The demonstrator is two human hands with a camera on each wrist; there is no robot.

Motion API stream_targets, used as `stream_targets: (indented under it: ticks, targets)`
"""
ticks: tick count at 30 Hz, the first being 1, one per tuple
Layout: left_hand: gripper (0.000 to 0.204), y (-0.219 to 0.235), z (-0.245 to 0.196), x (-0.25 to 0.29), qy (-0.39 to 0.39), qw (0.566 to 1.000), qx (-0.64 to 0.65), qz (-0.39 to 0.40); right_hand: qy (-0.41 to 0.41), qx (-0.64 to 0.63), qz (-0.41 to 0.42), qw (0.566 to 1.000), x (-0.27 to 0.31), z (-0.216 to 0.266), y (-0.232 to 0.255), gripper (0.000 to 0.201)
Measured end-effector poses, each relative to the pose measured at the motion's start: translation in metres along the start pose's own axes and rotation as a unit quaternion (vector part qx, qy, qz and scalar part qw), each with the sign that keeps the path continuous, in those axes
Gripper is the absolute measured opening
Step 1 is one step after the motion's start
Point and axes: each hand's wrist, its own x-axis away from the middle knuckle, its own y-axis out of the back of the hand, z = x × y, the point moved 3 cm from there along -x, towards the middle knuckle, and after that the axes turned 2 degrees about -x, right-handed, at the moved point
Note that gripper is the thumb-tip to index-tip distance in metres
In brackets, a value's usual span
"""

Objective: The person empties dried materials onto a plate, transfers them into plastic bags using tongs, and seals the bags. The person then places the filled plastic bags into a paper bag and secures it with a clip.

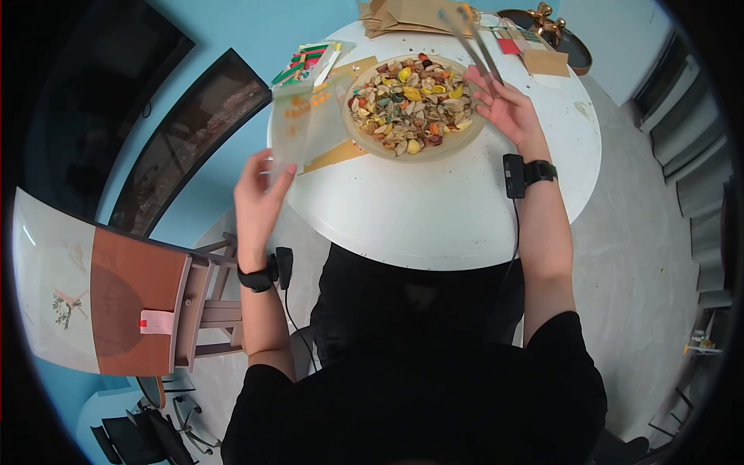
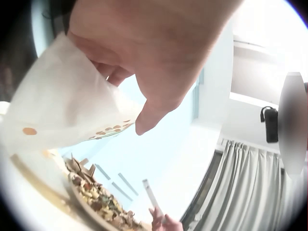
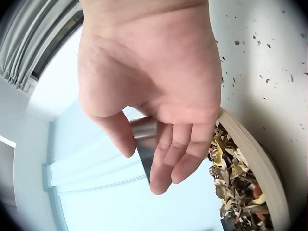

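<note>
The right hand (image 1: 505,111), nearer the bowl (image 1: 418,157), gripped tongs (image 1: 483,46) (pointing away from the person); the left hand (image 1: 262,190) held a bag (image 1: 291,128) left of it.

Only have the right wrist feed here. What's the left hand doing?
Observer: The left hand is holding a translucent bag with orange print.
Operator: Copy. I only see a short piece of the tongs. Where are the tips?
Observer: In the head view they overlap the brown paper stack, past the far rim of the bowl.
Operator: Anything else over on the bowl's left?
Observer: Yes, red and green strips near the left edge of the white table.
</note>
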Motion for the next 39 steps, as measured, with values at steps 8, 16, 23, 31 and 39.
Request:
stream_targets:
  ticks: [8,16,23,31,39]
  targets:
    - [0.016,-0.009,-0.001,0.030,-0.039,0.992,0.068,-0.098,0.033,-0.023,-0.097,0.994,0.000,0.005,0.004,0.038]
    - [0.020,-0.034,-0.029,0.049,-0.076,0.995,0.034,-0.055,0.049,-0.046,-0.042,0.997,-0.007,-0.005,-0.009,0.009]
    - [0.025,-0.057,-0.079,0.050,-0.260,0.952,-0.031,-0.161,-0.001,0.121,0.052,0.991,0.002,-0.020,-0.091,0.029]
    - [0.043,-0.108,-0.090,0.062,-0.257,0.965,-0.058,0.018,-0.096,0.167,0.115,0.974,0.022,-0.050,-0.153,0.032]
    - [0.034,-0.096,-0.088,0.038,-0.078,0.951,0.216,0.205,-0.109,0.400,0.084,0.906,0.030,-0.042,-0.164,0.026]
